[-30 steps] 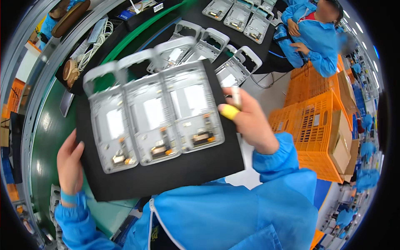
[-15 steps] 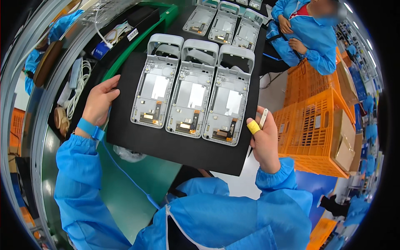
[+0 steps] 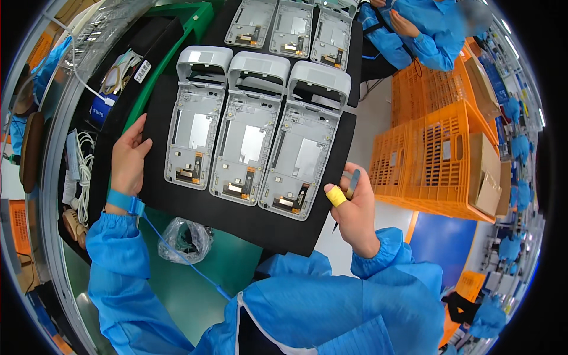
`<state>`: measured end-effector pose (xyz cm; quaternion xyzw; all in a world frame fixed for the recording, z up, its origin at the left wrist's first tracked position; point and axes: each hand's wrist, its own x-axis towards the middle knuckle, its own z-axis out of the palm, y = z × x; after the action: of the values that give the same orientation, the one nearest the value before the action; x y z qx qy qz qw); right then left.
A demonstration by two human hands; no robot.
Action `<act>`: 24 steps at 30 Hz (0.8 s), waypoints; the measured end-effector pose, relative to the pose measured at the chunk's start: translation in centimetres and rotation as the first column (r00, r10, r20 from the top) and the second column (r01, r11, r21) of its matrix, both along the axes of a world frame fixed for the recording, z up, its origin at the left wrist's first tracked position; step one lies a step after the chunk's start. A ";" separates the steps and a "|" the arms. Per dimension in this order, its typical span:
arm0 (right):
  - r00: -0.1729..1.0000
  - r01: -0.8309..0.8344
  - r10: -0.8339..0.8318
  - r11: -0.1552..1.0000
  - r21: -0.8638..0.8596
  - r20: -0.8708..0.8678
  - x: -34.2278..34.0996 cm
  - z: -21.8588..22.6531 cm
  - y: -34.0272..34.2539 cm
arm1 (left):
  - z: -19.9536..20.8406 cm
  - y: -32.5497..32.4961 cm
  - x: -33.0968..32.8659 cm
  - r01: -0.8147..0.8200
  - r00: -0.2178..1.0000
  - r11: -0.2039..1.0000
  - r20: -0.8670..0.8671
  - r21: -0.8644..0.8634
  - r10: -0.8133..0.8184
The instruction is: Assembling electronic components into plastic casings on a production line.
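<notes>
A black board (image 3: pixel 236 222) carries three light-grey handheld device housings (image 3: pixel 255 112) side by side, each with a raised loop-like frame at its far end. White rectangles and orange-brown flex circuits show inside them. My left hand (image 3: pixel 128 163) is closed on the board's left edge, thumb and fingertips at the rim; a blue wrist strap (image 3: pixel 125 203) with a cord circles that wrist. At the right edge, my right hand (image 3: pixel 360 219) grips a slim pointed tool (image 3: pixel 354 182), probably tweezers, with its dark tip below the palm. Yellow wrapping (image 3: pixel 335 196) covers its thumb, which lies against the board.
More housings (image 3: pixel 291 26) lie on a black surface farther ahead. A green-edged bin (image 3: pixel 192 23) and black trays with cables (image 3: pixel 86 165) stand left. Below the board is a clear plastic bag (image 3: pixel 186 239). Orange crates (image 3: pixel 423 160) and another person in blue (image 3: pixel 435 35) are right.
The board and its three housings have shifted left in view, with both my hands moving along at its edges. The far housings and crates also appear farther left; more of the plastic bag shows.
</notes>
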<state>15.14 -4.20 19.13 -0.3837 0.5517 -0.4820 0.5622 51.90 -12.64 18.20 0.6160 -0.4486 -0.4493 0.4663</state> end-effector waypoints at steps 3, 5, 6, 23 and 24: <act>1.000 0.021 -0.021 1.000 0.019 0.021 0.1 0.4 0.4 | 0.0 0.2 -0.2 -0.013 0.999 1.000 0.035 -0.013 0.014; 0.999 0.024 -0.025 0.999 0.026 0.041 0.0 0.8 0.5 | 0.0 0.4 0.2 -0.014 0.999 0.999 0.043 -0.028 0.016; 0.999 0.008 -0.009 0.999 0.032 0.033 -0.1 1.0 0.4 | -0.1 0.4 0.5 -0.011 1.000 1.000 0.025 -0.014 0.012; 0.995 0.098 -0.098 0.994 -0.049 0.002 -6.6 4.7 -6.5 | 7.2 -3.1 -3.7 0.246 0.956 0.961 -0.132 -0.129 -0.262; 0.994 0.110 -0.111 0.992 -0.063 -0.009 -7.3 4.6 -7.6 | 7.5 -4.3 -4.4 0.242 0.949 0.962 -0.176 -0.129 -0.262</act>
<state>7.84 -11.77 23.78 -0.3727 0.5604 -0.5270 0.5190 47.52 -16.92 25.67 0.4818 -0.5000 -0.5379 0.4780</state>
